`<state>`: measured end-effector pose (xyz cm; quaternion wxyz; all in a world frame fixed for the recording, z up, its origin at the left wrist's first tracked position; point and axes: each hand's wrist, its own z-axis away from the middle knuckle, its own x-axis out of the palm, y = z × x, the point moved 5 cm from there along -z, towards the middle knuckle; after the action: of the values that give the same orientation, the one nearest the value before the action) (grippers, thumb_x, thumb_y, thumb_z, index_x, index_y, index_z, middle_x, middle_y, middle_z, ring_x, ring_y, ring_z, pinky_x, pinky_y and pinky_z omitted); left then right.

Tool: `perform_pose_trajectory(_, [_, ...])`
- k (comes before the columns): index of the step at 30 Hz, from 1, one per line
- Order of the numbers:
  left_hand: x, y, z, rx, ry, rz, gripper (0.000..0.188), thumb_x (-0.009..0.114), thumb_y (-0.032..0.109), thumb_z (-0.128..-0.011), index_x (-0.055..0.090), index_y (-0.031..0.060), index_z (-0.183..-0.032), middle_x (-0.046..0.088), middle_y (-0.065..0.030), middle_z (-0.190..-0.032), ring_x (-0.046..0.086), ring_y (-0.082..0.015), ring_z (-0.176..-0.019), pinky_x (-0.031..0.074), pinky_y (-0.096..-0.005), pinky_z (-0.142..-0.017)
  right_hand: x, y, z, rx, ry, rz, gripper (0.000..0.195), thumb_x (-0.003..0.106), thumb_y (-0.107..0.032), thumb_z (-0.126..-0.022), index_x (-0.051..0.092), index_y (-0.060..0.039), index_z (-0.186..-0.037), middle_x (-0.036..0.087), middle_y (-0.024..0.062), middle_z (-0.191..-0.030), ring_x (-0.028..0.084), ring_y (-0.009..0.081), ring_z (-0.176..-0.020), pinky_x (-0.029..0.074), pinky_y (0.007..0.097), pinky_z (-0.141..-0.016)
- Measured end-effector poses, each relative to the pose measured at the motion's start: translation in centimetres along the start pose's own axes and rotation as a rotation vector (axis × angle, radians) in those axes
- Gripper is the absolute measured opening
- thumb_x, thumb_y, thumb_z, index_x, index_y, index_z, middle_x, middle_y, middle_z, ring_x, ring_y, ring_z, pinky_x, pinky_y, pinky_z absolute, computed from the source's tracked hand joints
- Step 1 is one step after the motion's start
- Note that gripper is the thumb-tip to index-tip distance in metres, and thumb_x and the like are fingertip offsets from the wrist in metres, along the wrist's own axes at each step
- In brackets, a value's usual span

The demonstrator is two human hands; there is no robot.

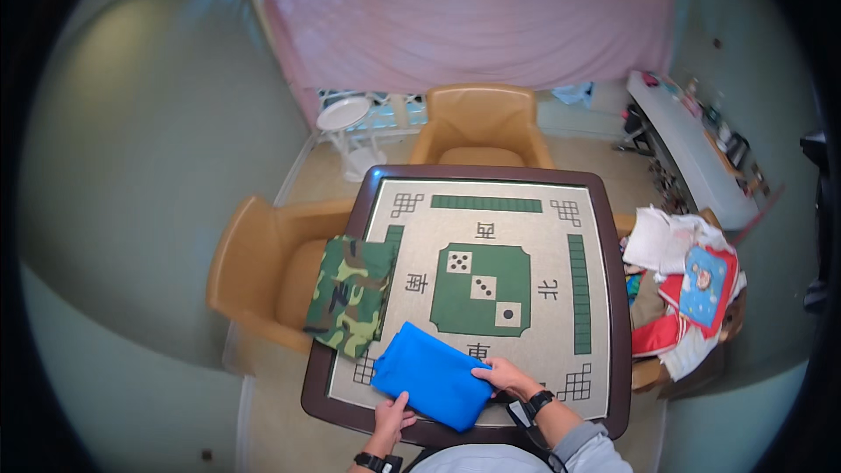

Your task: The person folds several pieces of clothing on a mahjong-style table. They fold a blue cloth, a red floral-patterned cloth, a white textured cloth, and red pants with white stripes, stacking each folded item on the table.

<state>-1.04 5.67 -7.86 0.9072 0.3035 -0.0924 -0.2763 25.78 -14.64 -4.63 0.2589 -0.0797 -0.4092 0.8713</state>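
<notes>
A folded bright blue cloth [433,378] lies over the near edge of a mahjong table [611,315], partly over the printed mat. My left hand [392,417] has its thumb on the cloth's lower left edge, fingers below it. My right hand [502,378] grips the cloth's right corner, thumb on top; its fingers are partly hidden under the fabric. Left of the blue cloth, a folded camouflage cloth [351,295] rests on the table's left side and reaches over the rim. A dark band with a small device sits on each wrist.
Tan armchairs stand at the far side [483,118] and the left [246,276]. A chair at the right bears a pile of clothes [677,295]. Behind are a white round stand [345,113] and a white counter [696,157] with bottles and small items.
</notes>
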Motion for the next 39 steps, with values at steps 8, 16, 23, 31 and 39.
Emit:
perform_pose_trajectory(8, [6.4,-1.3,1.9,-0.106,-0.497,0.522,0.076,0.077,0.035,-0.103,0.041,0.0055,-0.163,0.051,-0.0189,-0.163,0.052,-0.0372,-0.146,0.039,-0.0588,-0.125,2.4,-1.7,4.1,0.05,-0.062,-0.217,0.036,0.067,-0.033,-0.108,0.069,0.0002,-0.121,0.072,0.0053,-0.09,0.066,0.0136,-0.067,0.054,0.0286,-0.048])
perform_pose_trajectory(16, [5.5,0.2,0.8,0.082,-0.406,0.455,0.063,0.082,0.017,-0.097,0.053,0.0021,-0.151,0.066,-0.0196,-0.143,0.067,-0.0361,-0.126,0.055,-0.0552,-0.11,2.6,0.5,8.2,0.145,-0.356,0.05,0.044,0.065,-0.042,-0.109,0.066,-0.0012,-0.126,0.076,0.0108,-0.102,0.073,0.016,-0.079,0.059,0.0275,-0.067])
perform_pose_trajectory(23, [4.6,8.2,0.8,0.42,-0.365,0.126,0.062,0.082,0.009,-0.093,0.055,-0.0013,-0.147,0.071,-0.0161,-0.132,0.071,-0.0275,-0.115,0.059,-0.0467,-0.103,2.3,8.5,7.0,0.233,-0.116,0.109,0.038,0.058,-0.037,-0.11,0.069,-0.0011,-0.118,0.076,0.0076,-0.101,0.074,0.0158,-0.086,0.06,0.0316,-0.071])
perform_pose_trajectory(31, [0.4,26.9,0.8,0.626,-0.37,-0.099,0.067,0.082,0.012,-0.09,0.054,-0.0022,-0.15,0.07,-0.0178,-0.134,0.07,-0.0288,-0.116,0.059,-0.0465,-0.103,1.2,9.5,6.1,0.272,0.077,-0.09,0.032,0.058,-0.031,-0.108,0.069,-0.0018,-0.102,0.078,0.0117,-0.085,0.076,0.0187,-0.066,0.057,0.0305,-0.053])
perform_pose_trajectory(39, [-2.8,41.3,-2.3,0.562,-0.419,-0.195,0.075,0.087,0.02,-0.085,0.054,-0.003,-0.149,0.07,-0.0206,-0.134,0.071,-0.0317,-0.116,0.06,-0.0468,-0.102,1.5,8.4,6.4,0.253,0.115,-0.072,0.037,0.06,-0.033,-0.108,0.071,0.0013,-0.099,0.078,0.0123,-0.08,0.075,0.0182,-0.061,0.056,0.0299,-0.049])
